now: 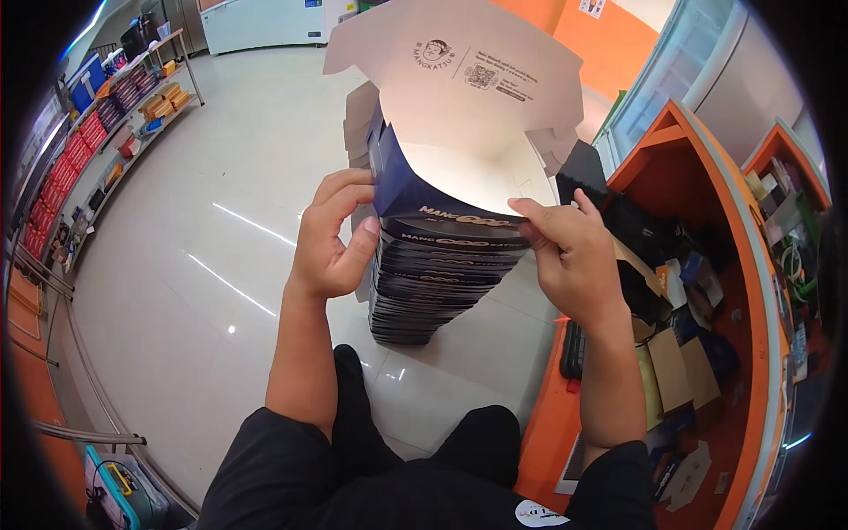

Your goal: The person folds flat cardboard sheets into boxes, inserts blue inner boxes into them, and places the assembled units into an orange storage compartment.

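Observation:
A dark blue cardboard food box (397,181) with a white inside tops a tall stack of nested boxes (433,287) in front of me. Its white lid flap (495,49) stands raised and leans away from me. With curled fingers, my left hand (331,230) grips the box's left front corner, the thumb lower down against the stack's side. My right hand (574,252) pinches the right end of the front edge between thumb and fingers. Within the box I see only bare white board.
To the right an orange cabinet (751,353) holds loose cartons (669,371) and dark items. Shelves (115,115) with red and dark packages line the left wall. A white chest freezer (265,24) stands at the back. Metal rails (88,433) curve at lower left.

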